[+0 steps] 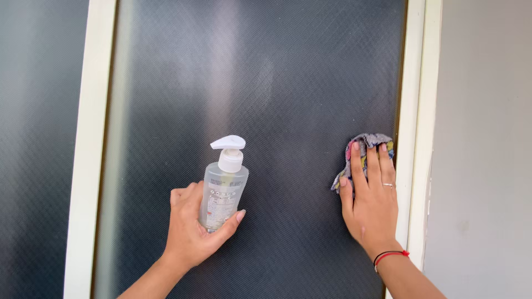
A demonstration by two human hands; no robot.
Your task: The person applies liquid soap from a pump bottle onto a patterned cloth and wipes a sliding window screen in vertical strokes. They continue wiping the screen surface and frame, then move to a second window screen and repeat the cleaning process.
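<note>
The left hand (pixel 191 230) is curled shut around a clear pump bottle (pixel 224 185), held upright in front of the dark textured window pane (pixel 266 72). The right hand (pixel 371 202) lies flat, fingers spread, pressing a patterned cloth (pixel 366 145) against the pane's right edge, just beside the cream frame (pixel 413 111). A grey wall (pixel 487 138) lies right of the pane.

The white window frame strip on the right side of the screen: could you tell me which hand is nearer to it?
Right. The right hand presses a cloth on the screen beside the frame strip; the left hand holds a pump bottle nearer the middle.
</note>
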